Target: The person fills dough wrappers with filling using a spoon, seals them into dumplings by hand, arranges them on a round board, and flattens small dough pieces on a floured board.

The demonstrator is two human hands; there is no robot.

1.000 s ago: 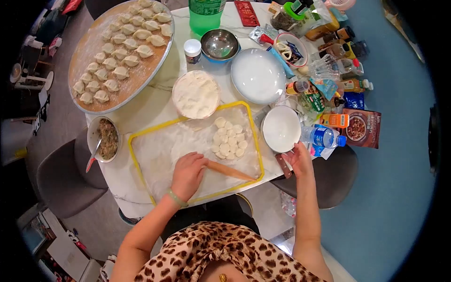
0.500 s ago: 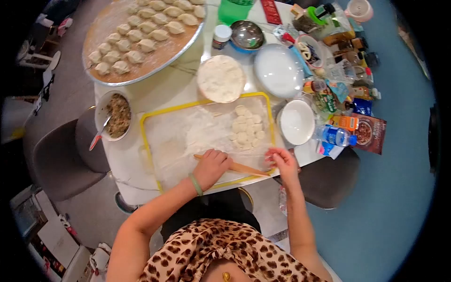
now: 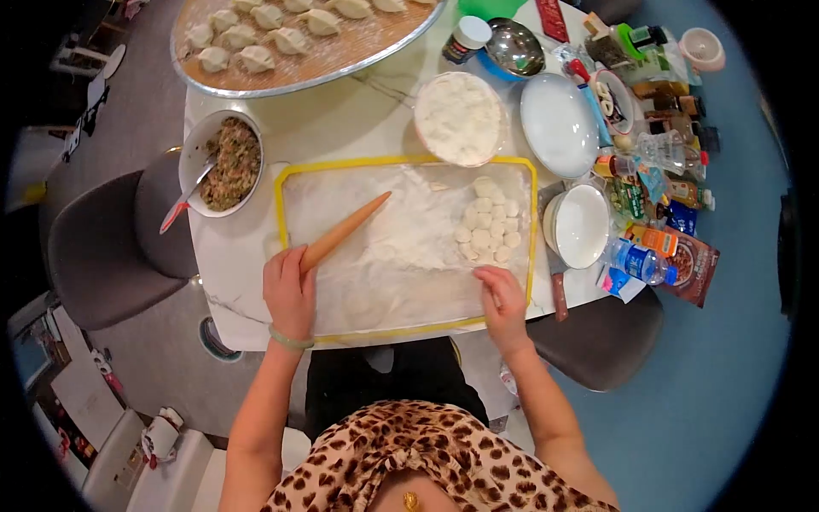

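Apparent knife (image 3: pixel 559 296) near right hand (image 3: pixel 503 305)

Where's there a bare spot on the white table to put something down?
The biggest bare patch of white marbled table lies between the round wooden dumpling board, the white bowl of meat filling and the yellow-rimmed mat. A narrower strip runs left of the mat. The right side is crowded with plastic bottles and packets.

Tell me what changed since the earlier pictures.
The left hand moved left over the mat, turning the rolling pin to point away and right. The right hand left the white bowl's side for the mat. The dough pieces stayed put.
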